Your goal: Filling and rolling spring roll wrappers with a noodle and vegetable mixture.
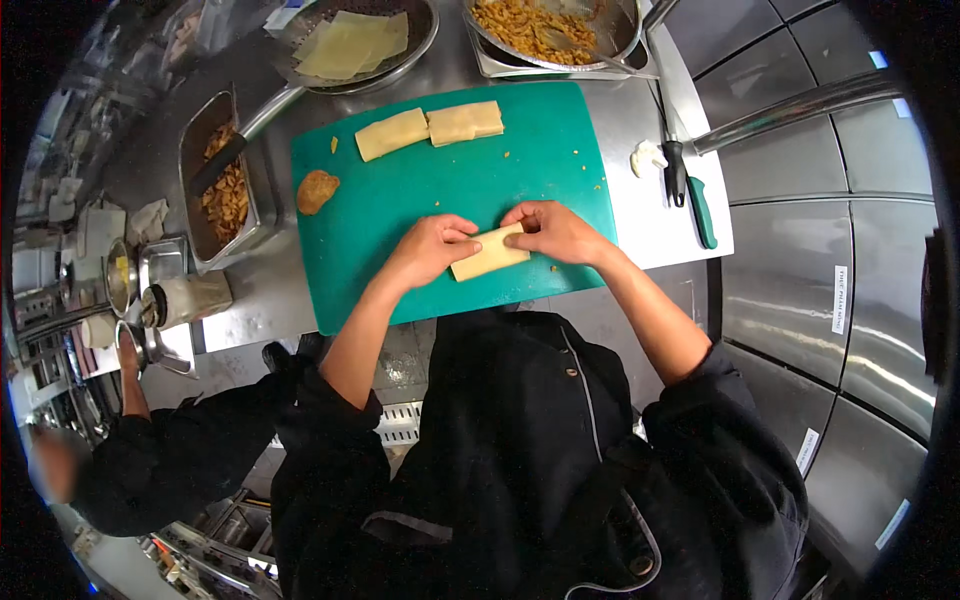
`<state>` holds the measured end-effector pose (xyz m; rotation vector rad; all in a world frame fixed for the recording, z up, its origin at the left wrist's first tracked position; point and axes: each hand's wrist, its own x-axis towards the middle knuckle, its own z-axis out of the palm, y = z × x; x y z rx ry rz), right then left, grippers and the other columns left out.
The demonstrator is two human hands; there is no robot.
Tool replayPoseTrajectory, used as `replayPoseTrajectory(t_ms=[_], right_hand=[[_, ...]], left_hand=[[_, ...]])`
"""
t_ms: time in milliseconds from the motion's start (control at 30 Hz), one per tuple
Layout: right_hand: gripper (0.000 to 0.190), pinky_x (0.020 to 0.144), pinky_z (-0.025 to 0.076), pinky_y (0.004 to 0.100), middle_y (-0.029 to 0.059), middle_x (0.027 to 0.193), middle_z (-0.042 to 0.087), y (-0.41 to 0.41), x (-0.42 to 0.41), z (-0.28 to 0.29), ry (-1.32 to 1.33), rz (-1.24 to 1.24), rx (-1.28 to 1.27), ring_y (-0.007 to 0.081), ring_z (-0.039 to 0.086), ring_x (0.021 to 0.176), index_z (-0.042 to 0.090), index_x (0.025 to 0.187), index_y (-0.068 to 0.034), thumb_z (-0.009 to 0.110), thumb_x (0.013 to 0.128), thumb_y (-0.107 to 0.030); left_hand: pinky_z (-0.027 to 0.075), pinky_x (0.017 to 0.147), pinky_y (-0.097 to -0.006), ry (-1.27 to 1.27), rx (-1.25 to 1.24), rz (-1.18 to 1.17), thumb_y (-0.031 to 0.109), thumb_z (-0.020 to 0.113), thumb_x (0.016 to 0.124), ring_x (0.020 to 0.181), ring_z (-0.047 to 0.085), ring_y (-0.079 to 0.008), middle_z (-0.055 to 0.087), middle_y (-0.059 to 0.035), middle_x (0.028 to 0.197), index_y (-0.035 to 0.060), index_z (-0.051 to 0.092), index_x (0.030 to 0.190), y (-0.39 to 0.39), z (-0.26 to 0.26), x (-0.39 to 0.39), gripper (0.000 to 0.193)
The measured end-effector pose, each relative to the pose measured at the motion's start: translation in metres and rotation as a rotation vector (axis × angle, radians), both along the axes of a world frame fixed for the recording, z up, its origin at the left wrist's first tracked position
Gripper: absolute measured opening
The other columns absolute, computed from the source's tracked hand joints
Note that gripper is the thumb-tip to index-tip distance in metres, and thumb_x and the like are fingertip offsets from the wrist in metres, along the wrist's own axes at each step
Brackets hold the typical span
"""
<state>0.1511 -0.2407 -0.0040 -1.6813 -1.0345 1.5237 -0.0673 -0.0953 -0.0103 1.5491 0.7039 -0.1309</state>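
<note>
A pale rolled pasta sheet point(489, 259) lies near the front edge of a green cutting board point(390, 247). My left hand point(433, 247) grips its left end between thumb and fingers. At its right end, my right hand point(559, 232) presses the thumb on top, with the fingers curled behind. Two similar rolls, a left one point(391, 135) and a right one point(466, 123), lie end to end at the back of the board. A flat brown piece of food point(317, 192) rests by the board's left edge. Small crumbs are scattered about.
Flat pasta sheets point(352, 45) lie in a perforated pan at the back left. A strainer of minced filling point(536, 30) holds a spoon. Left stands a metal container point(259, 217) of chopped food. A green-handled knife point(702, 214) lies right. Another person's arm point(133, 375) reaches in at left.
</note>
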Motion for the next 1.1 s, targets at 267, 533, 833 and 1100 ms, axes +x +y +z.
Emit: replayPoseTrajectory(t_ms=[267,533,833,1100], right_hand=[[0.036,0.078,0.053,0.0330,0.0080,0.095,0.070,-0.003,0.000,0.019,-0.215,-0.007,0.052,0.0180,0.065,0.085,0.068,0.115,-0.001,0.079,0.088,-0.023],[0.058,0.103,0.048,0.0438,0.0150,0.122,0.062,0.016,-0.013,0.026,-0.645,0.422,0.325,0.0343,0.056,0.121,0.066,0.122,-0.006,0.087,0.074,-0.032],[0.050,0.102,0.047,0.0455,0.0152,0.115,0.065,0.004,-0.023,0.024,-0.778,0.604,0.365,0.0360,0.060,0.117,0.064,0.110,-0.004,0.087,0.071,-0.024],[0.039,0.083,0.056,0.0441,0.0147,0.103,0.072,0.003,-0.018,0.027,-0.418,0.326,0.095,0.0328,0.070,0.095,0.065,0.112,-0.007,0.080,0.077,-0.015]], left_hand=[[0.051,0.096,-0.0394,-0.110,0.522,-0.021,0.026,0.083,0.086,0.113,0.064,-0.0301,0.068,-0.0136,0.118,0.0005,0.063,0.129,-0.019,0.012,-0.021,0.054],[0.042,0.102,-0.0457,0.016,0.886,-0.290,0.035,0.092,0.068,0.119,0.052,-0.0325,0.059,-0.0120,0.118,0.0041,0.062,0.125,-0.029,0.025,0.001,0.071],[0.045,0.093,-0.0462,-0.088,1.021,-0.305,0.029,0.091,0.068,0.111,0.056,-0.0317,0.060,-0.0115,0.108,0.0056,0.063,0.108,-0.041,0.010,-0.007,0.054],[0.056,0.069,-0.0412,-0.001,0.592,-0.154,0.020,0.085,0.080,0.080,0.072,-0.0308,0.073,-0.0121,0.095,0.0020,0.064,0.108,-0.036,0.014,-0.007,0.039]])
